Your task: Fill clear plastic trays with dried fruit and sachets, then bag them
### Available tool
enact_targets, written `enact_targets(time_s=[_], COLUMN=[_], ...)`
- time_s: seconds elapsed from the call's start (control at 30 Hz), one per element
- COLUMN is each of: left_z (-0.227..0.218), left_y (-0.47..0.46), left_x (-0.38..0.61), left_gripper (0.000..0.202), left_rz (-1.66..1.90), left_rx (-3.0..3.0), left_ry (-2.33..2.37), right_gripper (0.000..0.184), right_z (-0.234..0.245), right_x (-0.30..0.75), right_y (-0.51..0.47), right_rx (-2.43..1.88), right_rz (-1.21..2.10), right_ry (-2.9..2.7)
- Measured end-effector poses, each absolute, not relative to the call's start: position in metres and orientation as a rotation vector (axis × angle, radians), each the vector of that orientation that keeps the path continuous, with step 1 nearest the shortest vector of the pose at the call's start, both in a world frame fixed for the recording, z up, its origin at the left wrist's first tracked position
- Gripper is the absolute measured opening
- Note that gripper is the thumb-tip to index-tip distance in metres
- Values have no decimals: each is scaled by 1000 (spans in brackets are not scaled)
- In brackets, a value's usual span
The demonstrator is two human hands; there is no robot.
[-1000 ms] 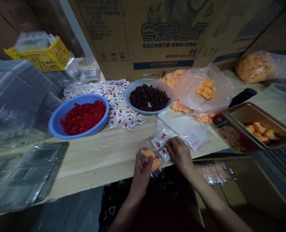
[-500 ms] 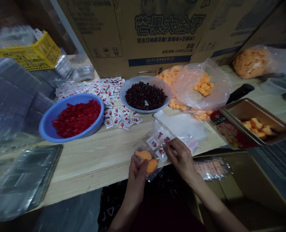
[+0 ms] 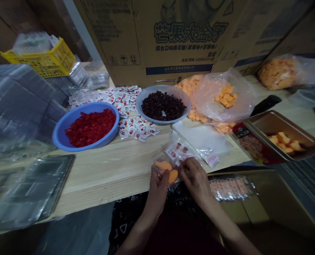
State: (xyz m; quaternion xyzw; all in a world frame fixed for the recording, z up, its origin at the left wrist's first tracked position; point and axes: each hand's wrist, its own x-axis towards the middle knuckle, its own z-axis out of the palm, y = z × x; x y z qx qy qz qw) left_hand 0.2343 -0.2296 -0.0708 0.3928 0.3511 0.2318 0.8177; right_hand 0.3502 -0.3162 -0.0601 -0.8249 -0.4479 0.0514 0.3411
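Note:
Over the table's front edge I hold a clear plastic pouch [image 3: 170, 158] with orange candies [image 3: 164, 165] at its near end and small white sachets and dark red candies farther up. My left hand [image 3: 158, 186] is closed, thumb on top, around the pouch's left side by the orange candies. With bent fingers pressed together, my right hand [image 3: 195, 179] pinches the pouch's right edge. Beyond it lies a stack of empty clear bags [image 3: 203, 138]. Loose white sachets [image 3: 136, 129] are spread behind the pouch, to the left.
Red candies fill a blue bowl [image 3: 56, 136]; dark candies fill a translucent bowl [image 3: 187, 109]. Orange pieces lie in an open plastic bag [image 3: 207, 88] and a tin [image 3: 255, 124]. A cardboard box [image 3: 282, 198] with packed pouches stands below right. Plastic trays [image 3: 32, 191] lie left.
My right hand has slid down along the pouch's edge, closer to my left hand. Both hands still hold the pouch. The whole view has shifted slightly.

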Motion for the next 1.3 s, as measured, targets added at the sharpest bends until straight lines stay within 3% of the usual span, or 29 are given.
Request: enact_targets(time_s=[0.1, 0.3, 0.6, 0.87, 0.9, 1.03, 1.17, 1.3], left_z=[-67, -55, -88, -94, -92, -81, -65, -41], left_y=[-223, -201, -205, -190, -187, -184, -185, -171], left_x=[228, 221, 255, 258, 256, 251, 259, 276], left_gripper=[51, 43, 14, 30, 29, 12, 14, 17], left_rz=[331, 42, 308, 686, 660, 545, 469, 371], left_rx=[882, 919, 1091, 1567, 1552, 1449, 1306, 1276], left_ry=[699, 511, 642, 959, 916, 739, 596, 459], right_gripper=[4, 20, 20, 14, 17, 68, 67, 64], right_z=[-65, -59, -39, -51, -55, -73, -82, -61], right_x=[368, 384, 345, 330, 328, 319, 326, 358], right_y=[-302, -289, -300, -313, -317, -330, -338, -344], right_rx=[-2210, -2116, -1995, -1895, -1897, -2039, -2067, -1906], right_rz=[57, -2, 199, 250, 239, 105, -89, -188], right_ry=[-1168, -1252, -1261, -1224, -1251, -1420, -1455, -1502])
